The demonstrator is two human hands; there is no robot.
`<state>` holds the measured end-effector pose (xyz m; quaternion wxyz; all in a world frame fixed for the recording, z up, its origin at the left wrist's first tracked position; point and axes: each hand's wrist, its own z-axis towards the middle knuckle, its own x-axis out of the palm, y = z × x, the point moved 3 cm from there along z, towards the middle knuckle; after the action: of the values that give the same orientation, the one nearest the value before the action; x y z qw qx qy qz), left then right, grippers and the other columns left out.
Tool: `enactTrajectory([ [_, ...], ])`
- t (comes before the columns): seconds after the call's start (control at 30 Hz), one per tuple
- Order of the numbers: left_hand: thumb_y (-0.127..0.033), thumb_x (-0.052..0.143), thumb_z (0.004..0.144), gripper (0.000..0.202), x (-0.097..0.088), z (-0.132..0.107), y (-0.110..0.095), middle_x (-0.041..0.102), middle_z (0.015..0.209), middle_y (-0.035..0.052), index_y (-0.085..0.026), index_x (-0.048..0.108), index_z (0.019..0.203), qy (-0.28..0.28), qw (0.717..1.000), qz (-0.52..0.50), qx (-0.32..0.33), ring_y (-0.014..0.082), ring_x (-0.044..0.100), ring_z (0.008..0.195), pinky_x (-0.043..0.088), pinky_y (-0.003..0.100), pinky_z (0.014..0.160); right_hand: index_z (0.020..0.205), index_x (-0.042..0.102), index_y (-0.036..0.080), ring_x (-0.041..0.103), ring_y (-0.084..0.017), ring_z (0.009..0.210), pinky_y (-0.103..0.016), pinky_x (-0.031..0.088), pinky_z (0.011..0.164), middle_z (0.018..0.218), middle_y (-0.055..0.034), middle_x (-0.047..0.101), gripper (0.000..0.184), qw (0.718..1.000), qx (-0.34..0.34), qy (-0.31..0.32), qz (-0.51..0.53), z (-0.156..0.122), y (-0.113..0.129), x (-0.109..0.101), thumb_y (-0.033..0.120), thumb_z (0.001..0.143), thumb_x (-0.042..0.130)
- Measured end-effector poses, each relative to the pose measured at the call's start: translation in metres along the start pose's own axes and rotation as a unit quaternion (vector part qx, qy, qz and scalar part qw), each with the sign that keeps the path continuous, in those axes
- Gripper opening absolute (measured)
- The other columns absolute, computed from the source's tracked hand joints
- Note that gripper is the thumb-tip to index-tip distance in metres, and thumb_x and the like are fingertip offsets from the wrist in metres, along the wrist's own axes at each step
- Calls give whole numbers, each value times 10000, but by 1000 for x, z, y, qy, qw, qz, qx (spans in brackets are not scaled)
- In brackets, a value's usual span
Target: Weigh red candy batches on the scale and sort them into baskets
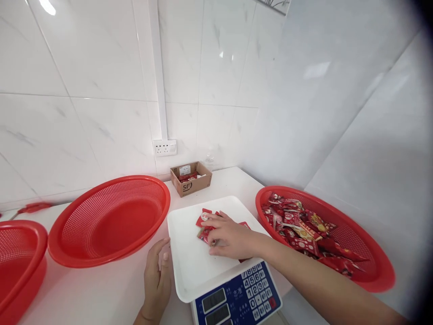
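My right hand (232, 235) reaches over the white scale tray (189, 271), with its fingers and thumb curved round several small red snack packets (204, 234). Part of the packets is hidden beneath the palm and fingers; red edges show past the wrist too. Beside the tray's left edge is my left hand (157, 275), its thumb and fingers apart and nothing in it. Its fingertips come close to the rim. Under the tray stands a digital scale (237, 295) with a blue keypad panel; its displays cannot be read.
To the right, a red plastic basket (372, 275) holds many red packets. Another red basket (111, 225) stands at the left, with a third basket (23, 271) at the far left edge. A small cardboard box (199, 184) with red packets sits behind the tray, near the tiled wall.
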<state>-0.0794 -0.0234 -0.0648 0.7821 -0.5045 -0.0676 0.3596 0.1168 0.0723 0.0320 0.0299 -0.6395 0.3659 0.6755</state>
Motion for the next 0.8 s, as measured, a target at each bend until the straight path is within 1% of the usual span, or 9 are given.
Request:
enactTrajectory([
  [0.07,-449,378,897,372,0,-1,0,604,1089,110,-183,554,1087,-3,1000,-1,3,251,563,1049,480,408,875,955,673,282,160,-251,1391,-507,50,1118,1456,-8,362,268,999,38,4,18,-22,-7,-6,459,764,613],
  [0.1,-450,378,897,372,1,-1,0,604,1090,110,-183,554,1087,-4,1000,-2,4,250,563,1049,481,402,872,1050,644,294,112,-256,1400,-512,48,1120,1487,-3,303,346,998,60,9,25,-33,-13,-9,467,751,622],
  [0.17,-445,375,900,371,2,-2,0,601,1095,109,-182,553,1090,-1,1000,-6,4,246,562,1049,479,395,874,1265,509,329,24,-271,1405,-514,63,1120,1530,0,176,585,992,117,24,30,-53,-27,-13,477,717,650],
  [0.23,-441,376,900,367,2,-2,0,600,1098,107,-184,553,1094,3,1000,-7,3,245,561,1050,479,394,874,1391,337,349,-18,-281,1401,-502,102,1119,1546,-7,81,768,983,178,36,31,-67,-41,-13,503,708,651],
  [0.33,-432,382,899,358,3,-3,1,603,1099,105,-188,554,1097,7,1000,-5,3,243,562,1046,482,395,868,1431,246,328,-21,-270,1401,-475,112,1126,1548,-21,58,761,975,220,33,26,-71,-56,-9,559,774,551],
  [0.47,-420,380,902,355,2,-3,0,602,1102,109,-179,553,1096,6,1000,-2,4,241,568,1039,487,385,861,1439,250,261,57,-208,1406,-401,111,1141,1544,-35,107,617,980,195,3,29,-55,-65,-1,464,879,410],
  [0.57,-420,382,901,348,2,-2,-1,606,1085,107,-178,558,1080,0,1000,-2,12,240,573,1025,498,374,837,1437,247,250,83,-182,1404,-364,122,1142,1543,-32,118,617,986,149,-18,75,-42,-66,1,408,872,439],
  [0.7,-408,382,904,337,2,-2,-1,608,1072,105,-179,559,1075,-3,1000,1,18,236,574,1015,500,373,830,1433,246,257,76,-207,1406,-383,148,1135,1547,-45,95,716,989,102,-51,99,-25,-61,2,517,820,513],
  [0.8,-406,381,904,340,3,-3,0,608,1074,106,-176,558,1082,-6,1000,2,18,233,575,1016,504,372,826,1428,277,225,30,-234,1408,-423,119,1134,1543,-73,107,763,993,84,-55,60,-9,-55,3,622,805,466],
])
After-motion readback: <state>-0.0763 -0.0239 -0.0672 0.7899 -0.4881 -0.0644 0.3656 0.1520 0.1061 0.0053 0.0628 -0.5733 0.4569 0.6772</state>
